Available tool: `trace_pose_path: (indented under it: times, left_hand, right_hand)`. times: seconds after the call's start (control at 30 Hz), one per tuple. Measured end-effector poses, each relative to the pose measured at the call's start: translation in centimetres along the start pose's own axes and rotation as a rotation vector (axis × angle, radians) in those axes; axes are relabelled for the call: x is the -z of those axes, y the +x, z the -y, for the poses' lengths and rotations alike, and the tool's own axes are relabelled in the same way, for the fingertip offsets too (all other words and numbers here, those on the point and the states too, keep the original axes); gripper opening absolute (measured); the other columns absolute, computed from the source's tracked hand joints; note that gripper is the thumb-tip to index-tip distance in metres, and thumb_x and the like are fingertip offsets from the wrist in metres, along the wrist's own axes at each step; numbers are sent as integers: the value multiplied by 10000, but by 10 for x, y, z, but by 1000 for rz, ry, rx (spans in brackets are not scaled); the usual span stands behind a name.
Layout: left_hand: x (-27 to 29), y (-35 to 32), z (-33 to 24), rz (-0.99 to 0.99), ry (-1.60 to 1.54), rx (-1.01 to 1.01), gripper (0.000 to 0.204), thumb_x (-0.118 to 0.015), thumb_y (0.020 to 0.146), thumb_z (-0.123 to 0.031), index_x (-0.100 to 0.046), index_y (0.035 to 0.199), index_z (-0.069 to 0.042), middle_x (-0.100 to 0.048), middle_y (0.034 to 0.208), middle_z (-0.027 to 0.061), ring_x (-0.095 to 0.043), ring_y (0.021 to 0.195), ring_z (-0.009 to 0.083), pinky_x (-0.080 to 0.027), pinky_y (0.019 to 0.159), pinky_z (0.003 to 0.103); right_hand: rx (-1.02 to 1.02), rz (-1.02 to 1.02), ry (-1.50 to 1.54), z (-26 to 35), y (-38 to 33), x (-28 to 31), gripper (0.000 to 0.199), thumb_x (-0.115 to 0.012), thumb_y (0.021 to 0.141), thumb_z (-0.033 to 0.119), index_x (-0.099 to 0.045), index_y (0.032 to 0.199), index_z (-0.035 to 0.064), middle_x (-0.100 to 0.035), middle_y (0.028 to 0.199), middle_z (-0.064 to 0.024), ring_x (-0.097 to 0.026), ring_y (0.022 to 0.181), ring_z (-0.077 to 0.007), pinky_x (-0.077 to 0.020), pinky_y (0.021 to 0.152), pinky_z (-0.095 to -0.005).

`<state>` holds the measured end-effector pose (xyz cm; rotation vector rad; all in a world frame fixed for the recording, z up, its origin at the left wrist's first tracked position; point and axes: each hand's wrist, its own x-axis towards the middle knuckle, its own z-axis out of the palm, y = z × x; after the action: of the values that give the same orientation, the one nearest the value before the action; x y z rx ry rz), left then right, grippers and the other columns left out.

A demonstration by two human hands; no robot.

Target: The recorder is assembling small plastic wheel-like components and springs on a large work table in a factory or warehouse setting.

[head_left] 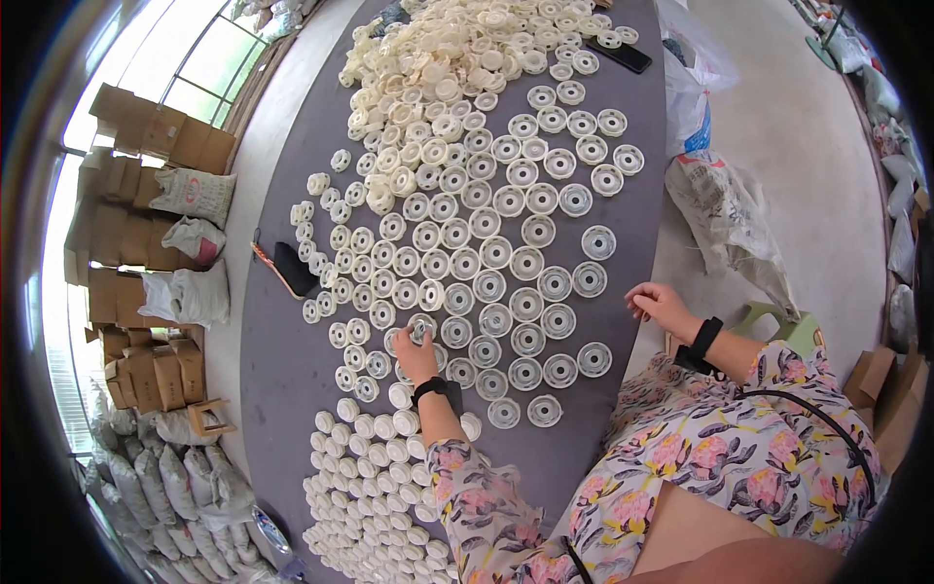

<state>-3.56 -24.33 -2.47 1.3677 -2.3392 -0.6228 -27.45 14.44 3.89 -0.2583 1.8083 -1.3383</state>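
My left hand [416, 358] reaches over the middle of the grey table. Its fingers are closed round the rim of a small round white plastic piece [421, 328] with a grey inner ring. Similar round wheel-like pieces [525, 264] with dark centre holes lie flat in loose rows around that hand and to its right. Beyond the right table edge, my right hand [664, 308] hangs with its fingers loosely bent and apart, and nothing shows in it. Just nearer than my left hand, rows of white cap-like pieces [375, 453] cover the table; my left forearm hides some.
A heap of cream plastic rings [448, 58] fills the far end of the grey table [574, 457]. A black phone [620, 55] lies at the far right edge, and a dark object [290, 270] at the left edge. Cardboard boxes [122, 234] and sacks [165, 487] line the left wall.
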Motion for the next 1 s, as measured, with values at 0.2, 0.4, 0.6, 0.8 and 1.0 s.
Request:
trace_pose_path:
  times: [0.2,0.4,0.6,0.8,1.0]
  left_hand:
    - [-15,-12,-15,126,305,134,493,-696,704,-267,-559,1121,-42,-523,1121,203,-508,1019,341,-419,854,415]
    - [-26,-21,-21,-349,257,112,483,-619,774,-218,-493,1160,44,-536,1065,211,-515,997,326,-392,888,413]
    - [-66,-88,-255,104,-309,-169,284,-589,799,-46,-517,1064,26,-552,1047,164,-513,996,306,-386,891,410]
    - [-103,-144,-399,593,-507,-529,136,-616,773,-31,-603,908,-29,-603,919,115,-587,865,225,-461,782,332]
    - [-140,-130,-436,812,-649,-203,143,-617,796,-49,-612,936,-23,-607,884,111,-596,784,215,-476,676,284]
  right_hand:
    - [12,-60,41,-24,8,123,203,-487,871,171,-588,976,29,-605,811,-26,-564,683,-87,-454,586,-226]
    - [0,-170,12,-13,30,225,199,-480,865,163,-584,971,30,-608,781,-34,-573,651,-93,-453,559,-222]
    - [-120,-195,60,16,58,267,252,-500,840,184,-581,992,0,-617,789,-81,-598,643,-143,-501,532,-265]
    - [-58,-149,-347,46,115,286,358,-548,787,288,-613,1006,12,-639,875,-132,-618,730,-231,-491,681,-350]
    - [42,-624,-231,97,189,378,348,-496,826,233,-568,1064,-11,-624,958,-173,-595,901,-264,-462,774,-349]
